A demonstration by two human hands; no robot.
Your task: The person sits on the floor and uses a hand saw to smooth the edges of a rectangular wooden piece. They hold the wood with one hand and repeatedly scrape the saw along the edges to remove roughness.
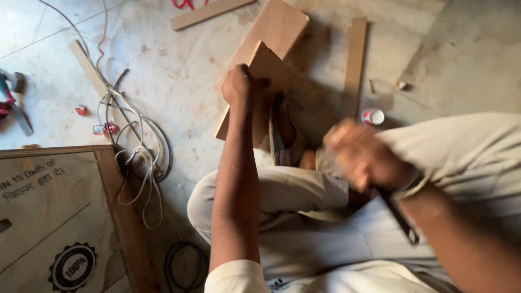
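From the head camera, looking down at a person seated on a dusty grey concrete floor (179, 81): the left hand (237, 84) is closed tight over the top edge of a small light-brown plywood piece (269, 68), which stands on edge and tilted. It leans across a longer flat plywood board (274, 32) lying on the floor, and a foot in a worn sandal (283, 130) presses near its base, seemingly to keep it from sliding. Holding the piece at the top looks like a way to steady it for work from the other side.

The right hand (362, 157) is blurred by motion. Its grip is wrapped shut around the handle of a dark, slim metal tool (400, 217), whose lower end sticks out below the wrist; what kind of tool it is cannot be told.

The wood is pale, smooth-faced sheet with raw cut edges. A narrow wooden strip (355, 59) lies just right of the boards, and another batten (209, 12) lies near the top edge. A small red-and-white round cap (372, 116) sits near the strip. To the left, tangled white and grey cables (135, 146) loop over the floor beside a framed brown printed panel (54, 217).
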